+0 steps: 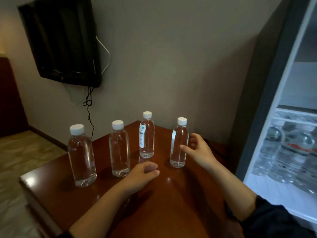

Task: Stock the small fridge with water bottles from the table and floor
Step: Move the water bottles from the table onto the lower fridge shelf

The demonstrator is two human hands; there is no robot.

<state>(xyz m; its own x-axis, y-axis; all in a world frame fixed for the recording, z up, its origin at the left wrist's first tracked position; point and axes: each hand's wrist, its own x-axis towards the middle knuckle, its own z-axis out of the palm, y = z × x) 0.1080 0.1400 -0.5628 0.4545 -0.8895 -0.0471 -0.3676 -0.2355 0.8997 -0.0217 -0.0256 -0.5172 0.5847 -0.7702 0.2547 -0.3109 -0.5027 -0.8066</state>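
A dark wall-mounted television (60,40) is shown at the upper left, with cables (89,102) hanging below it. Pale floor (20,155) is seen beyond the left edge of the wooden table (171,194). Four clear, white-capped water bottles are stood upright on the table, well spaced in a loose row.

The first bottle (82,157) is placed nearest the table's left edge, with bare wood in front of it. The second bottle (119,152) is set just to its right, and a clear gap is left between the two.

The left hand (144,170) is held low over the table, near the base of the second bottle. Its fingers are loosely curled and nothing is held. Whether it rests on the wood cannot be told.

The labelled third bottle (146,140) is placed farther back, beyond the left hand and apart from it. The fourth bottle (178,145) is stood at the right end of the row.

The right hand (199,150) is spread beside the fourth bottle: the thumb is extended across the bottle's front and the fingers are part-curled at its right side. No grip is closed, and contact cannot be confirmed.

Bare tabletop is left between the forearms. At the far right, the fridge (274,194) is seen open, with stocked bottles (291,152) standing on its lower shelf and white floor exposed in front of them.
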